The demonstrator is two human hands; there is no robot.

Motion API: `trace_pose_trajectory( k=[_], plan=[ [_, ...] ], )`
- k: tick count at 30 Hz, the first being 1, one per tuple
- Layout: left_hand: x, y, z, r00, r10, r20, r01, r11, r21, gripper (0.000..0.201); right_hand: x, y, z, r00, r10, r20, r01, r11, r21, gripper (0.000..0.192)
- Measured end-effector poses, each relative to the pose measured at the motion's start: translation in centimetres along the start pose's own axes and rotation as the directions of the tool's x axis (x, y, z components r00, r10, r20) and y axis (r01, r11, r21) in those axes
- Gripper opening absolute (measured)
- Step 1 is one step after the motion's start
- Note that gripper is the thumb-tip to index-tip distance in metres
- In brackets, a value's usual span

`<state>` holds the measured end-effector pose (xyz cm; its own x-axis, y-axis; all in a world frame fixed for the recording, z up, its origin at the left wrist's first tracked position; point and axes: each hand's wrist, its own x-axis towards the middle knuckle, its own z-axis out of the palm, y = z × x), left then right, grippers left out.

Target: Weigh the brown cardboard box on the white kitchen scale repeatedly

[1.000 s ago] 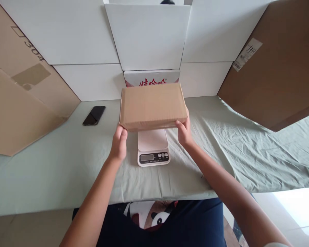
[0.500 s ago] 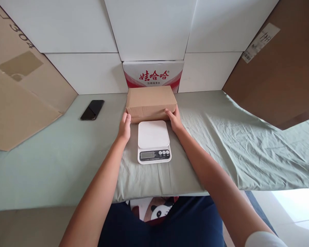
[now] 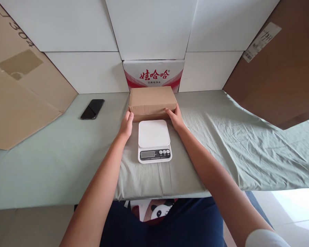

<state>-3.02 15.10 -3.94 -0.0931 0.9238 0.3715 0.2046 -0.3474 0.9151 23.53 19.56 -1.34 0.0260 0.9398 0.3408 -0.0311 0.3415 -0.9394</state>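
My left hand (image 3: 126,125) and right hand (image 3: 176,119) clasp the box (image 3: 152,98); I can't see most fingertips or read the scale (image 3: 154,134).

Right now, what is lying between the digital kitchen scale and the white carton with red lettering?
In the head view, the brown cardboard box lies between the digital kitchen scale and the white carton.

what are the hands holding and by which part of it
The small cardboard box: the left hand grips it at its near left corner, the right hand at its near right corner.
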Motion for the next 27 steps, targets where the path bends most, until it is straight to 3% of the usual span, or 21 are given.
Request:
trace_pose_trajectory(
  k=[3, 9, 13, 17, 22, 27],
  plan=[
    [0.0, 0.8, -0.2, 0.999, -0.045, -0.012, 0.044, 0.999, -0.006, 0.071, -0.1, -0.2, -0.2, 1.000, 0.002, 0.013, -0.002, 1.000, 0.000, 0.069],
    [0.5, 2.4, -0.9, 0.999, -0.004, 0.040, 0.002, 0.999, 0.034, 0.069, -0.4, -0.8, -1.1, 0.998, 0.015, 0.058, -0.019, 0.997, 0.076, 0.072],
    [0.6, 1.5, -0.7, 0.994, -0.104, 0.039, 0.105, 0.994, -0.024, 0.068, -0.7, -1.1, -0.9, 0.996, -0.003, 0.090, 0.000, 1.000, 0.027, 0.059],
    [0.5, 0.0, -0.3, 0.982, -0.189, -0.006, 0.187, 0.978, -0.090, 0.073, -0.9, -1.1, -0.4, 0.992, -0.018, 0.122, 0.021, 1.000, -0.019, 0.067],
    [0.6, -0.1, -0.1, 0.984, -0.160, -0.077, 0.148, 0.979, -0.141, 0.079, -1.2, -1.1, 0.2, 0.985, -0.112, 0.134, 0.123, 0.989, -0.077, 0.083],
    [0.2, 1.9, -0.3, 0.992, -0.034, -0.123, 0.022, 0.995, -0.094, 0.074, -1.9, -1.7, 0.6, 0.962, -0.241, 0.129, 0.251, 0.965, -0.072, 0.103]
  ],
)
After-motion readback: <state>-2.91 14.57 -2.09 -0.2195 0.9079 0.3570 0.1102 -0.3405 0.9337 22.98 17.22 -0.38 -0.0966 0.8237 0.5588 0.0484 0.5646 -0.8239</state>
